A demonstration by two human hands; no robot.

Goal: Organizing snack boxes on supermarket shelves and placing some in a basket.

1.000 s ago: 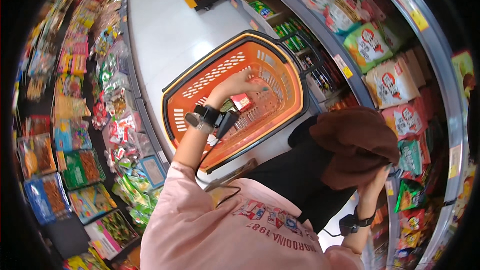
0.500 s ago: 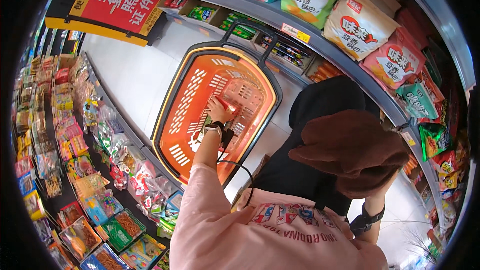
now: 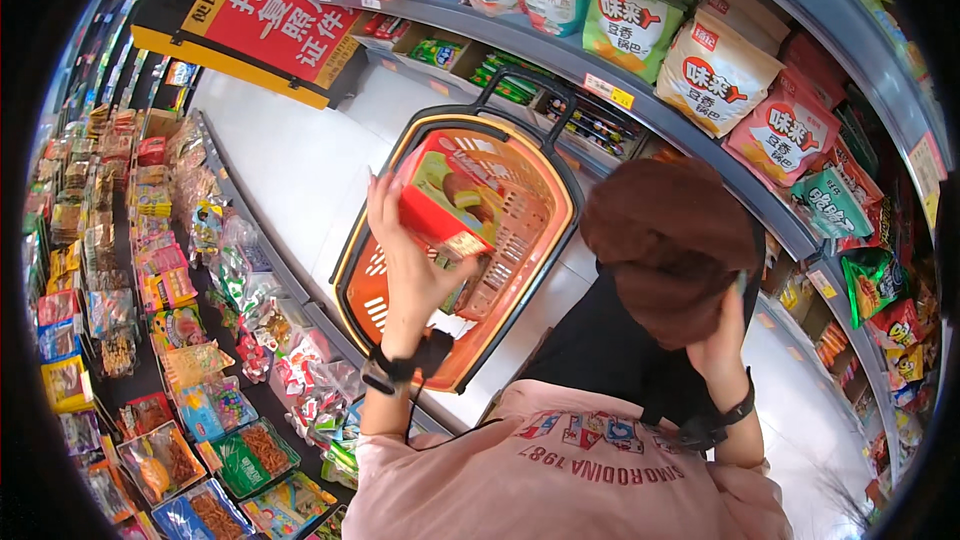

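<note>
My left hand (image 3: 408, 265) is closed on a red and green snack box (image 3: 452, 195), fingers along one side and thumb along the lower edge. The box is tilted and held above the orange shopping basket (image 3: 535, 165), whose rim is yellow and black. Part of the basket's inside is hidden behind the box and hand; something dark and white shows low in it. On the right, my right hand (image 3: 718, 335) grips a bundled brown soft cloth item (image 3: 670, 250) over my black-clad legs. Its exact kind cannot be made out.
A shelf (image 3: 560, 50) with bagged snacks (image 3: 715, 70) curves along the far and right sides. To the left stands a rack of packaged sweets and snacks (image 3: 165, 290). A red and yellow sign (image 3: 280, 15) is at the far left, and pale tile floor (image 3: 270, 140) surrounds the basket.
My left hand has risen from inside the basket, lifting the red box into fuller view. The brown cloth item has shifted up and left with my right hand.
</note>
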